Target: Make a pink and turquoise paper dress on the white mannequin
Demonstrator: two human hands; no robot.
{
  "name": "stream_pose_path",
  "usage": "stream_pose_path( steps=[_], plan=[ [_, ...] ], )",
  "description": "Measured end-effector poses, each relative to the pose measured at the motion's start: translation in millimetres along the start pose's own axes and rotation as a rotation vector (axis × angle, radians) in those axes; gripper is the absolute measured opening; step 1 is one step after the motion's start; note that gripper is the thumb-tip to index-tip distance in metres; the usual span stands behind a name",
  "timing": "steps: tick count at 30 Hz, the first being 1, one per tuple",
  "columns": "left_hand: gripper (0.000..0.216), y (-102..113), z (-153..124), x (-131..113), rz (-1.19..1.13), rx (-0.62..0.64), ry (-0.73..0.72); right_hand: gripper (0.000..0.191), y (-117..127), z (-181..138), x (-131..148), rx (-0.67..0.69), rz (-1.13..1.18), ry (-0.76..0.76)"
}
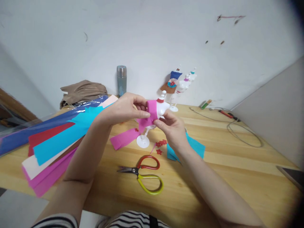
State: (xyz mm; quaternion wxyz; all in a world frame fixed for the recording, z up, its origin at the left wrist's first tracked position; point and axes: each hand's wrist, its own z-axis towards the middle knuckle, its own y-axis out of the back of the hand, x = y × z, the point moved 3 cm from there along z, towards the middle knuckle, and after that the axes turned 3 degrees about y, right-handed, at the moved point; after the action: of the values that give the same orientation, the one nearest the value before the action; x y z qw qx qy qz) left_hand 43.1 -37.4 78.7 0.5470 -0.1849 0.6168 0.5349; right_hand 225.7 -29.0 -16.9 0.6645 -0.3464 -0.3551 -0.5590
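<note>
Fingers of the left hand (123, 109) and right hand (174, 128) pinch pink fabric (152, 108) against a small white dress form (162, 108), its base apparently resting on the worktop (225, 133); their grip behind is hidden. Wrapping seems in hand; the next move likely calls for a snug, steady overlap.

Scissors (134, 170) in front, free tabletop (237, 167) at right, cable (251, 146) beyond

Black-and-white striped top (133, 218) worn; left sleeve (57, 221) ended above elbow, same stripes repeated; plain black strip (153, 221) set vertically over front; left hand (124, 109) and right hand (174, 128) bared.
</note>
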Motion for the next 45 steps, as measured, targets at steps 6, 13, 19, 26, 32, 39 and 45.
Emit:
stream_pose_path(
  steps=[6, 13, 19, 26, 32, 39, 45],
  plan=[
    [0.018, -2.2, 5.1, 2.6, 0.054, -0.054, 0.024, 0.02, 1.0, -0.2, -0.2, 0.006, -0.039, 0.014],
    [0.017, -8.8, 11.4, 8.3, 0.048, -0.01, 0.031, 0.019, 1.4, -0.4, 0.4, 0.012, -0.028, 0.006],
    [0.016, -7.0, 15.2, 16.0, -0.071, 0.09, 0.054, 0.02, -0.5, -0.3, 0.4, 0.015, 0.025, -0.018],
    [0.02, -4.6, 16.1, 24.3, -0.158, 0.126, 0.055, 0.021, 0.0, 0.1, -3.1, 0.027, 0.025, -0.004],
    [0.017, -7.0, 15.7, 20.0, -0.053, 0.023, 0.028, 0.021, -0.3, -0.4, -5.5, 0.021, 0.013, -0.006],
    [0.017, -6.6, 12.4, 12.5, 0.052, -0.043, 0.027, 0.022, 1.4, 0.5, -3.0, 0.035, 0.044, 0.028],
    [0.019, -7.7, 12.9, 12.7, 0.062, -0.025, 0.043, 0.023, 3.9, 0.3, 2.4, 0.035, -0.031, 0.061]
  ],
)
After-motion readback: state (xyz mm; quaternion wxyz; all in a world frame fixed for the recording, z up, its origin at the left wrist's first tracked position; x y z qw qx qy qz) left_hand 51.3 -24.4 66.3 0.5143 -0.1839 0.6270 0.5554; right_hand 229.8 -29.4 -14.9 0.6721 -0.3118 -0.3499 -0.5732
